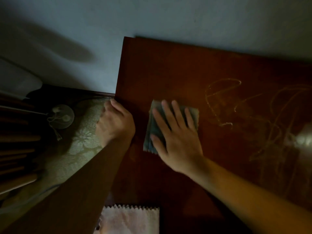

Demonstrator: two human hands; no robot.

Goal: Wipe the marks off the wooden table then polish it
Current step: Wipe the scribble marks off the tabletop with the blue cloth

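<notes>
A dark reddish wooden table (168, 68) fills the middle and right of the head view, pushed against a pale wall. Pale scribbled marks (239, 105) cover its right half. A folded grey-green cloth (152, 129) lies flat on the table's left part. My right hand (175, 132) presses down on the cloth with straight, spread fingers. At the left edge of the table my left hand (114, 122) grips the tabletop, fingers curled over that edge.
A pink cloth (131, 220) with a zigzag edge lies at the table's near edge. Left of the table are a patterned mat (81, 146), a small round fan (62, 117) and dark wooden slats (15, 149). A bright glare (303, 135) sits on the table's right.
</notes>
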